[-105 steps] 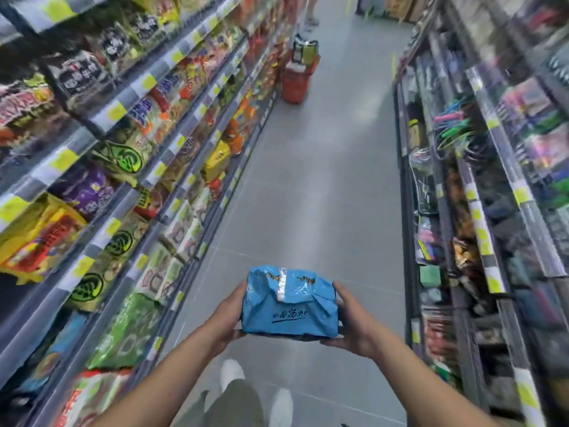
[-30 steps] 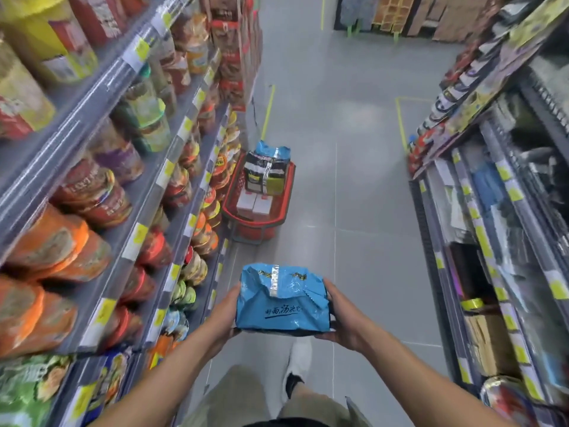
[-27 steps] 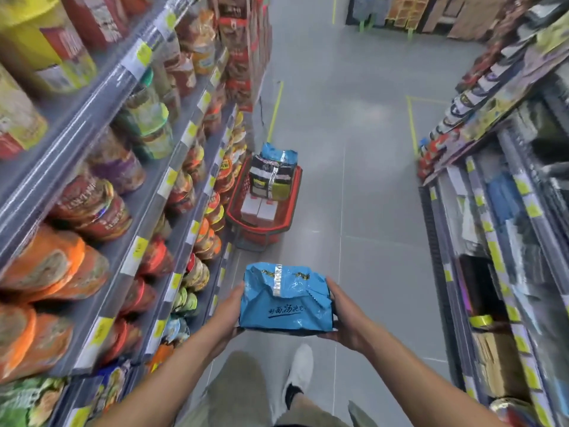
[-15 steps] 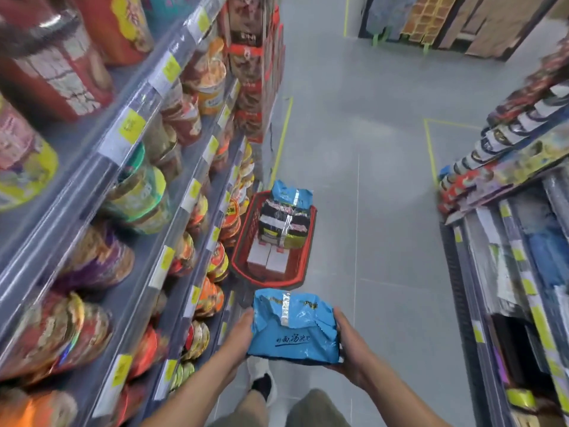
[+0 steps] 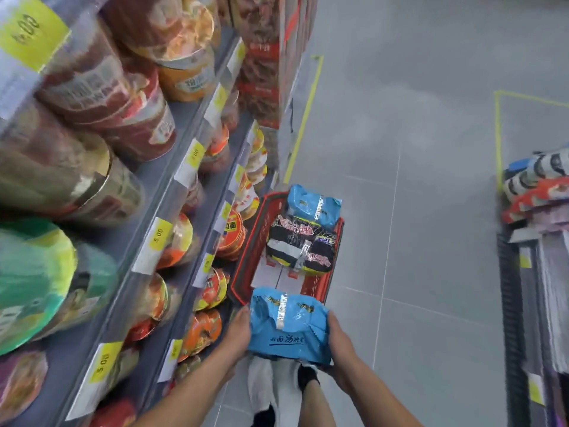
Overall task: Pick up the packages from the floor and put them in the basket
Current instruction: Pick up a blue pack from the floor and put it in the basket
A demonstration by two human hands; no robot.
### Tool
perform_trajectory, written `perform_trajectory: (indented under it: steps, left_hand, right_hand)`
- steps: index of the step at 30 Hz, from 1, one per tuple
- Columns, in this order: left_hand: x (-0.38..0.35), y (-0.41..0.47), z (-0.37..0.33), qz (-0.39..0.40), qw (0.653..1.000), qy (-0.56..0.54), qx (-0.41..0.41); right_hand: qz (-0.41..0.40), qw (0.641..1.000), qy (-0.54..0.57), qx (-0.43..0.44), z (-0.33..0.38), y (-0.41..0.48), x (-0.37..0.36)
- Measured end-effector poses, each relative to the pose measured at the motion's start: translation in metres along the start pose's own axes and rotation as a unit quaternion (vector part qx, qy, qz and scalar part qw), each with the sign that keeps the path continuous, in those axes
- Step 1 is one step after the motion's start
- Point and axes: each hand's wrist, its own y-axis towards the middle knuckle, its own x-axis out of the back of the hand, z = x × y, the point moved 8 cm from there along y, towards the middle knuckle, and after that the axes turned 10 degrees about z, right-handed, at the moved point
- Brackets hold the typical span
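I hold a blue package [image 5: 289, 326] between both hands at waist height, my left hand [image 5: 237, 332] on its left side and my right hand [image 5: 338, 346] on its right. Just beyond it on the floor stands the red basket [image 5: 249, 251], close against the left shelf. Inside the basket lie another blue package [image 5: 312, 204], a black package [image 5: 301, 245] and white boxes [image 5: 271, 274]. The held package overlaps the basket's near rim in view.
A tall shelf of instant-noodle bowls [image 5: 129, 186] with yellow price tags runs along the left. Another rack of goods [image 5: 538, 241] stands on the right. Grey tiled floor [image 5: 415, 149] with yellow tape lines lies between. My white shoe [image 5: 264, 383] is below the package.
I have walked down the aisle toward the basket with the blue package in both hands; the basket went from far away to just in front of the package.
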Motion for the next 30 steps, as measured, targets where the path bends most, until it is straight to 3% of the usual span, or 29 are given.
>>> perform_trajectory:
  steps: [12,20,24,30]
  left_hand:
    - [0.010,0.133,-0.017,-0.018,0.999,-0.003,0.049]
    - [-0.002,0.113,-0.024,0.013,0.995,-0.040,0.091]
    - [-0.014,0.081,-0.058,0.017,0.997,0.048,0.055]
    - [-0.023,0.034,-0.089,-0.014,0.997,0.070,0.007]
  right_hand:
    - [0.001,0.999,-0.018,-0.037,0.069,0.100,-0.004]
    - [0.029,0.997,-0.071,-0.021,0.075,0.093,0.001]
    - [0.041,0.995,-0.086,-0.023,0.089,0.066,-0.003]
    - [0.066,0.994,-0.082,0.007,0.113,0.018,-0.018]
